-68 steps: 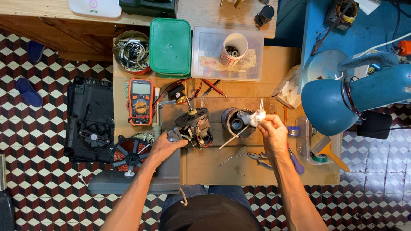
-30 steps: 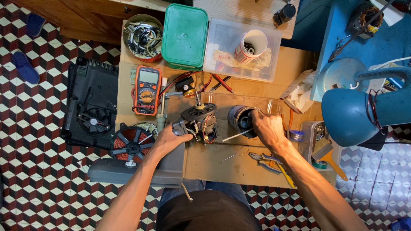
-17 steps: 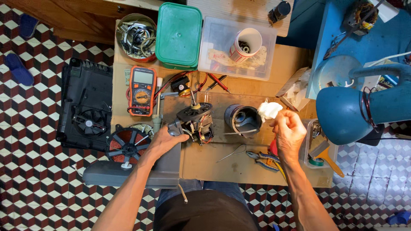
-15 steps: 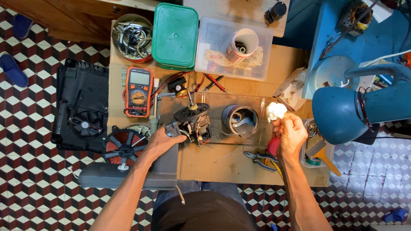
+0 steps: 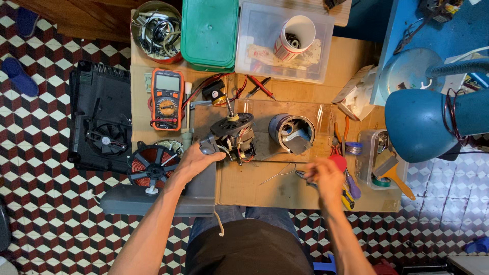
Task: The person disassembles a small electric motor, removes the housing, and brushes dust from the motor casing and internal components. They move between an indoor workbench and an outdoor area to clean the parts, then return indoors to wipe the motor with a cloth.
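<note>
My left hand [image 5: 196, 160] grips the lower left side of a small electric motor [image 5: 233, 133] with exposed wires, which stands on a cardboard sheet [image 5: 265, 183] on the workbench. My right hand [image 5: 325, 175] is blurred over the hand tools at the bench's right front. It lies on a red-handled tool [image 5: 338, 164], and whether the fingers hold it is unclear. A metal cylinder housing [image 5: 291, 133] lies just right of the motor. A thin wire [image 5: 277, 174] rests on the cardboard between my hands.
An orange multimeter [image 5: 166, 99] with red leads lies left of the motor. Behind stand a green lidded box [image 5: 212, 31], a clear bin with a cup [image 5: 298, 38] and a bowl of cables [image 5: 156, 29]. A blue desk lamp [image 5: 433, 119] overhangs the right. A red fan wheel [image 5: 151, 165] sits front left.
My right hand has let go of the white rag it held by the cylinder and dropped toward the front edge onto the pliers. My left hand stays on the motor.
</note>
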